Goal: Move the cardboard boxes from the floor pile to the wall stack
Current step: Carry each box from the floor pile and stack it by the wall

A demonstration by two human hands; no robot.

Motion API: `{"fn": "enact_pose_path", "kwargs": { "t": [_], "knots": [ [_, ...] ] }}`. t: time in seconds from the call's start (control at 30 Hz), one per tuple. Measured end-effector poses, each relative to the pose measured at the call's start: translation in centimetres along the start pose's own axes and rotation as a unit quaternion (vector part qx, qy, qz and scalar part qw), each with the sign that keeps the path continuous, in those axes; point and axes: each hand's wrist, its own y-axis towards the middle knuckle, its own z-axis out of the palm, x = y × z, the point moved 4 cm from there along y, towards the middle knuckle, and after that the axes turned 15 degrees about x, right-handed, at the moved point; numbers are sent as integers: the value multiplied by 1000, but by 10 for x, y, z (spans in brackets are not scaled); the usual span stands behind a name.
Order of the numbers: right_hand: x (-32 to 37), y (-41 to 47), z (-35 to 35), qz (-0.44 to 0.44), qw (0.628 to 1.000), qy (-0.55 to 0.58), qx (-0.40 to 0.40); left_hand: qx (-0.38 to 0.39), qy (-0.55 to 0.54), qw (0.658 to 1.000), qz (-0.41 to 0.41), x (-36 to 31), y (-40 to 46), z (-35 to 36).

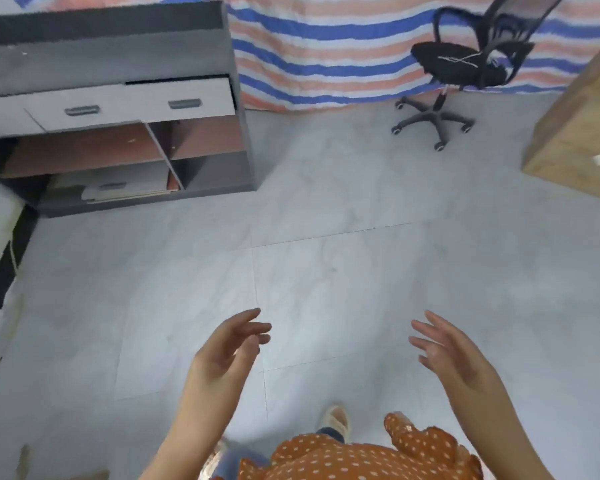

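Observation:
A brown cardboard box [579, 129] shows at the right edge, cut off by the frame, standing on the grey tiled floor. My left hand [222, 355] is held out over the floor at lower centre, fingers relaxed and spread, holding nothing. My right hand [451, 355] hovers to its right, palm turned inward, fingers straight and empty. Both hands are well short of the box. No floor pile or wall stack is visible apart from this box.
A grey cabinet [125, 109] with drawers and open shelves stands at upper left. A black office chair [465, 71] sits before a striped tarp [326, 46] at the back. Grey floor tiles [326, 237] stretch between them. My foot [336, 420] shows at the bottom.

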Motion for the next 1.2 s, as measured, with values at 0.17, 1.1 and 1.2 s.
{"fn": "enact_pose_path", "kwargs": {
  "t": [0.17,1.1,1.2],
  "knots": [
    [-2,3,-68,-1,997,19,-74,72,-3,997,10,-35,53,65],
    [45,289,-358,-8,919,106,-378,344,93,932,71,-225,525,331],
    [31,314,-400,-2,917,114,-382,344,103,931,65,-231,562,364]
  ]
}}
